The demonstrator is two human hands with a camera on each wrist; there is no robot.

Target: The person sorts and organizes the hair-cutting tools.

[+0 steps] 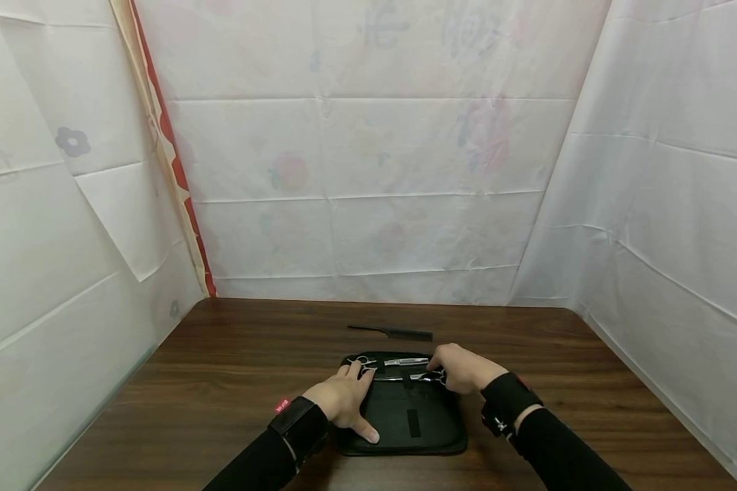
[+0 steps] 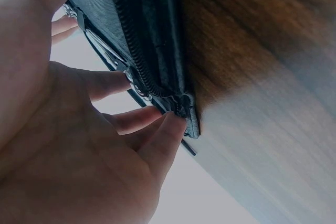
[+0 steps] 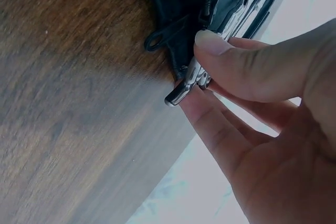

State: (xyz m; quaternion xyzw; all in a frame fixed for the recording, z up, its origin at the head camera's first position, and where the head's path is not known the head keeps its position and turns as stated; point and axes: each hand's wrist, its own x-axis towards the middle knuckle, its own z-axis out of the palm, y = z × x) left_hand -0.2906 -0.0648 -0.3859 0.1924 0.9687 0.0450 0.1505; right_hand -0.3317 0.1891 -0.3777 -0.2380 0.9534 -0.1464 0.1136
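Observation:
A black zippered case [image 1: 383, 416] lies on the table, with two pairs of silver scissors across its far part. The farther scissors [image 1: 405, 361] have their finger rings at the left and a broad blade at the right. The nearer scissors [image 1: 419, 377] point left, their rings at the right edge. My left hand [image 1: 340, 399] lies spread over the case's left side, thumb on the black surface and fingertips by the rings. With thumb and fingers my right hand [image 1: 463, 372] pinches the nearer scissors' handle, whose shiny metal end [image 3: 178, 94] sticks out past the fingers.
Behind the case lies a black comb [image 1: 408, 335] with a thin tail pointing left. A zipper pull [image 3: 163, 36] hangs off the case's edge near my right thumb. White sheets [image 1: 368, 239] stand around the brown wooden table [image 1: 221, 382] at the back and sides.

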